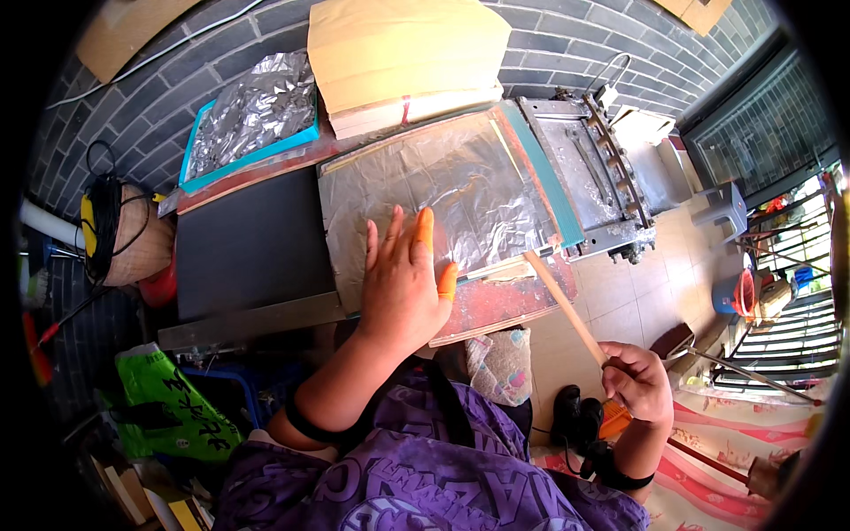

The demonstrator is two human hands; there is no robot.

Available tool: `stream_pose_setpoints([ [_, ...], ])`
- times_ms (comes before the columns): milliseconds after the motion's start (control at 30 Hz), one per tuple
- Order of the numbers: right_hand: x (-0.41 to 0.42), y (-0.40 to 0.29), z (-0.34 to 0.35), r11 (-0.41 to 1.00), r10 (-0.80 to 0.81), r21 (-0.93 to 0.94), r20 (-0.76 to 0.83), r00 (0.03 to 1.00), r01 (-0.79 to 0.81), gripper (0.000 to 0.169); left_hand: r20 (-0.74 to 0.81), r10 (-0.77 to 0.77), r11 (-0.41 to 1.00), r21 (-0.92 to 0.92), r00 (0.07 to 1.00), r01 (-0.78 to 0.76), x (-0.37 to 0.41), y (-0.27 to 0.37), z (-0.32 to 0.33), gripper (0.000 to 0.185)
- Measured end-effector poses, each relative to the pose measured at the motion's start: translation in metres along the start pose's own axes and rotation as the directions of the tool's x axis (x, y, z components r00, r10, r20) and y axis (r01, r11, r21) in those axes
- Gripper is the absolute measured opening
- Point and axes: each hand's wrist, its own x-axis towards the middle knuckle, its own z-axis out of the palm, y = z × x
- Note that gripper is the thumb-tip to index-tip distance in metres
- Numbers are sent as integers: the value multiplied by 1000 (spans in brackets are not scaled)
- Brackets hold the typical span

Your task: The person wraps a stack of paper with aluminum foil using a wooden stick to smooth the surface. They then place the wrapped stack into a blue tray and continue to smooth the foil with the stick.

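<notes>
My left hand [405, 285] lies palm down with its fingers apart on a wrinkled sheet of silver foil [458, 172]. Orange finger cots cover its thumb and index finger. The foil rests on a flat stack on a red worn board [501, 302], with a teal layered edge [541, 176] along its right side. In my right hand [637, 381] is the near end of a thin wooden stick [564, 302]. The stick slants up and left, its far tip at the front right corner of the foil stack; whether it touches the foil I cannot tell.
A turquoise tray [249, 159] of crumpled foil [259, 106] stands at the back left, beside a tall stack of yellowish paper [405, 56]. Left of the foil is a dark flat panel [259, 249]. A metal machine frame [584, 166] adjoins on the right. Black shoes [576, 415] lie on the floor.
</notes>
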Motion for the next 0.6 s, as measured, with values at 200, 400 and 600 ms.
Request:
stream_pose_setpoints([
  [200, 8, 3, 2, 999, -15, 30, 6, 1000, 15, 35, 14, -10, 1000, 2, 1000, 10, 1, 1, -1, 64],
  [400, 14, 1, 3, 999, -5, 34, 4, 1000, 5, 35, 19, -1, 1000, 6, 1000, 1, 2, 2, -3, 65],
  [600, 16, -1, 8, 998, -12, 66, -23, 1000, 14, 34, 27, -18, 1000, 5, 999, 18, 1, 1, -1, 65],
])
